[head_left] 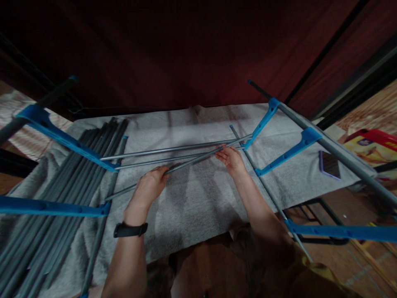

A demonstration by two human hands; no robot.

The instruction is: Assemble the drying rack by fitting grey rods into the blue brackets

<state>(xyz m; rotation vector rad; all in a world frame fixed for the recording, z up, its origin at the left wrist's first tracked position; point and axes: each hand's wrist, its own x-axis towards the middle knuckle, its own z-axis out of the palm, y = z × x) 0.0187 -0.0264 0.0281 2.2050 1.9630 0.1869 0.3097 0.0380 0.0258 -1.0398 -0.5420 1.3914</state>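
My left hand is closed around a thin grey metal rod that slants across a grey towel-covered table. My right hand pinches the same rod further along, near a blue plastic bracket. Two more grey rods span between the blue brackets on the left and on the right. A black band sits on my left wrist.
A bundle of several grey tubes lies on the towel at left. Blue brackets on grey poles stand at both sides. A phone lies on the towel at right. A dark red curtain hangs behind.
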